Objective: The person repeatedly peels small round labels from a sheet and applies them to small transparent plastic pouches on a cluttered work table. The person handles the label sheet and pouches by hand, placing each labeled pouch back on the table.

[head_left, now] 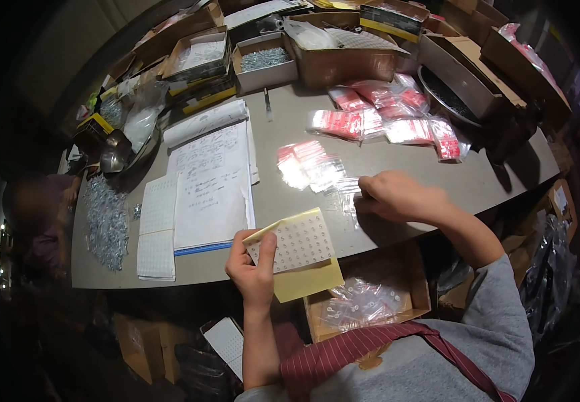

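Two hands (253, 264) (397, 195) gripping sheet (297, 242), bag (347, 191)

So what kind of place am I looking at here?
Probably a small-parts packing bench in a workshop or stockroom: a pile of screws on the table, red-topped zip bags, and open cardboard boxes of hardware.

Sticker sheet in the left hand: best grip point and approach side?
Grip the sticker sheet at its lower-left corner, coming from the near table edge, as the left hand does now. The sheet hangs over the grey table there, so thumb and fingers can pinch both faces; the peeled yellow backing below is free too.
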Demonstrator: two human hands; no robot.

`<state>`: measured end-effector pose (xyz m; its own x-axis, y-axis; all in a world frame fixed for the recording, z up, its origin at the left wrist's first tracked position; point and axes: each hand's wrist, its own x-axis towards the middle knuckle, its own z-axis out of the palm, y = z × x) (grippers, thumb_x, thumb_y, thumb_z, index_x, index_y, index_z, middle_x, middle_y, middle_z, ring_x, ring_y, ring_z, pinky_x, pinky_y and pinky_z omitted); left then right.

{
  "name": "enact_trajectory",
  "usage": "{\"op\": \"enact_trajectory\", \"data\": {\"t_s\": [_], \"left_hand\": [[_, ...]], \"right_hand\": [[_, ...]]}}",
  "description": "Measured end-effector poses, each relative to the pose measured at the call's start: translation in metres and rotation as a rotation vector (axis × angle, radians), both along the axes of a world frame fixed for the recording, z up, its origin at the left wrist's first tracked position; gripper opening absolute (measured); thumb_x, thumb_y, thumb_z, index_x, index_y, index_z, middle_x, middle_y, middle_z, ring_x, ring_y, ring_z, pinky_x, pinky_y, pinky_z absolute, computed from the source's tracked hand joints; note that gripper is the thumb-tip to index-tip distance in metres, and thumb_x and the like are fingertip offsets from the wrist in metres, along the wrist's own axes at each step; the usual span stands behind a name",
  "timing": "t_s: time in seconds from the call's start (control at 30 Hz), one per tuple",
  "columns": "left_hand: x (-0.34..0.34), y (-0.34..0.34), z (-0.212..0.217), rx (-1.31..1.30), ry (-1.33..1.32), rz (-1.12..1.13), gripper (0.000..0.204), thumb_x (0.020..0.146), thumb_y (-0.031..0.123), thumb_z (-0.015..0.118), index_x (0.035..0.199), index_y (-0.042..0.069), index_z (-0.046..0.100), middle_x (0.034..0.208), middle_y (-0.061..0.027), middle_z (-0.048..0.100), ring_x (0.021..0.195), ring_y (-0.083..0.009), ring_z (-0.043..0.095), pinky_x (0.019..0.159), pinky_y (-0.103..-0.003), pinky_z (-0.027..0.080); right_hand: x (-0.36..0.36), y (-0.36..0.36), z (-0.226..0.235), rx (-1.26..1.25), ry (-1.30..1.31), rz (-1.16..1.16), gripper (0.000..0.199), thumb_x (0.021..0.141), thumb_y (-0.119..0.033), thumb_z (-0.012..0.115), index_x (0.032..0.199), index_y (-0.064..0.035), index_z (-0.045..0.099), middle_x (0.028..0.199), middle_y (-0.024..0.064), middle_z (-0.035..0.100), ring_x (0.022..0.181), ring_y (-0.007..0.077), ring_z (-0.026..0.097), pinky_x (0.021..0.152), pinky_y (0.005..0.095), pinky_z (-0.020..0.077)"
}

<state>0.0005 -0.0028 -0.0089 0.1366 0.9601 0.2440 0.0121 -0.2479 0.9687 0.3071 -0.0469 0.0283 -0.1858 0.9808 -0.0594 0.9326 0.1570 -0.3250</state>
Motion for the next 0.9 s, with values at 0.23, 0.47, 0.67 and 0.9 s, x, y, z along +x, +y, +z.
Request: {"op": "enact_trajectory", "data": {"t_s": [0.23, 0.47, 0.67, 0.9], "left_hand": [[-0.002, 0.000, -0.004, -0.001, -0.032, 0.007, 0.016, 0.092, 0.012, 0.073, 0.094, -0.002, 0.065, 0.076, 0.0014, 0.062, 0.066, -0.0029, 0.050, 0.060, -0.019, 0.039], [-0.003, -0.002, 0.000, 0.012, -0.038, 0.007, 0.016, 0.092, 0.011, 0.073, 0.094, -0.002, 0.064, 0.077, 0.0011, 0.062, 0.068, -0.0031, 0.051, 0.060, -0.019, 0.040], [-0.003, -0.002, -0.003, 0.001, -0.042, 0.019, 0.015, 0.092, 0.010, 0.073, 0.094, -0.002, 0.064, 0.078, 0.0014, 0.062, 0.068, -0.0026, 0.051, 0.061, -0.018, 0.040], [-0.005, 0.000, 0.003, -0.083, -0.078, -0.098, 0.014, 0.093, 0.009, 0.071, 0.096, -0.002, 0.064, 0.080, -0.0002, 0.063, 0.069, -0.0032, 0.053, 0.062, -0.018, 0.041]], "right_hand": [[0.005, 0.010, 0.023, -0.011, 0.375, 0.178, 0.028, 0.090, -0.024, 0.073, 0.094, 0.0004, 0.060, 0.082, 0.0179, 0.064, 0.074, 0.0326, 0.062, 0.068, 0.0417, 0.0480], [-0.004, 0.024, 0.007, 0.065, 0.287, 0.117, 0.023, 0.089, -0.017, 0.071, 0.097, 0.0008, 0.059, 0.087, 0.0187, 0.065, 0.081, 0.0379, 0.064, 0.072, 0.0451, 0.0499], [0.002, 0.022, 0.005, 0.006, 0.084, -0.057, 0.030, 0.089, -0.024, 0.071, 0.100, 0.0013, 0.060, 0.091, 0.0233, 0.067, 0.090, 0.0437, 0.064, 0.077, 0.0501, 0.0504], [-0.008, -0.005, 0.059, -0.351, 0.004, 0.251, 0.047, 0.088, -0.041, 0.075, 0.107, -0.0002, 0.061, 0.091, 0.0219, 0.066, 0.091, 0.0408, 0.066, 0.079, 0.0479, 0.0516]]}}
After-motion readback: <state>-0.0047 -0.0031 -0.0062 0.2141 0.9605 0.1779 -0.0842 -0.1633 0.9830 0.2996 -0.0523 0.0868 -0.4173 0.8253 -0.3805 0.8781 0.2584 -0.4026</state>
